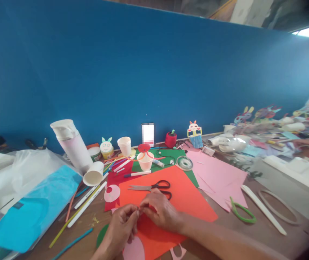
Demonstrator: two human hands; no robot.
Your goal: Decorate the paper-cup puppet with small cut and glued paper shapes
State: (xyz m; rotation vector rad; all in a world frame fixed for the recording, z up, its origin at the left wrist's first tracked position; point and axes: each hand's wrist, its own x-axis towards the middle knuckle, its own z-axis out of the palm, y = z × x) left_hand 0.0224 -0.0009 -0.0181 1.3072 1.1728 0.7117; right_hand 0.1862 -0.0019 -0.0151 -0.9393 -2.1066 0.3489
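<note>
Tall, flat blue wall [143, 72], brown tabletop [82, 224], large orange rectangular paper sheet [189, 202] on it, bare right hand [163, 211] and bare left hand [124, 224] with fingertips meeting over the sheet, any grip between them impossible to tell, black-handled metal scissors [152, 187] on the sheet just beyond the right hand, pink rounded paper cutout [135, 249] partly hidden by the left hand

A brown table [89, 209] carries an orange sheet [189, 195], pink paper [224, 177], a blue stick [73, 243] and a white strip [264, 209].

A plain blue wall [143, 72] spans the top; I see an orange sheet [193, 206] and black-handled scissors [152, 187] lower centre, pink paper [224, 175] lower right, turquoise paper [19, 233] lower left.
</note>
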